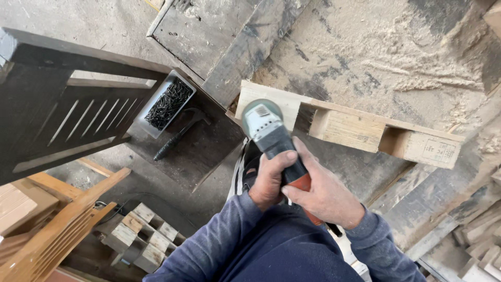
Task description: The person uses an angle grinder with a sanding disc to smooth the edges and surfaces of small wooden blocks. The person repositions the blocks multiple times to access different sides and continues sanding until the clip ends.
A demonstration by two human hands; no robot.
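Both my hands grip an angle grinder (266,128) with a grey head and a dark body with an orange rear. My left hand (270,177) wraps the body near the head. My right hand (324,194) closes around the orange rear part. The grinder's head rests against the left end of a pale wooden frame piece (360,128) with blocks under its top board. My blue sleeves fill the bottom of the view.
A tray of dark nails (168,103) and a hammer (180,134) lie on a dark bench to the left. A dark slatted chair back (62,109) stands at far left, a light wooden chair (57,224) below it. Sawdust covers the floor; wood offcuts (477,245) pile at right.
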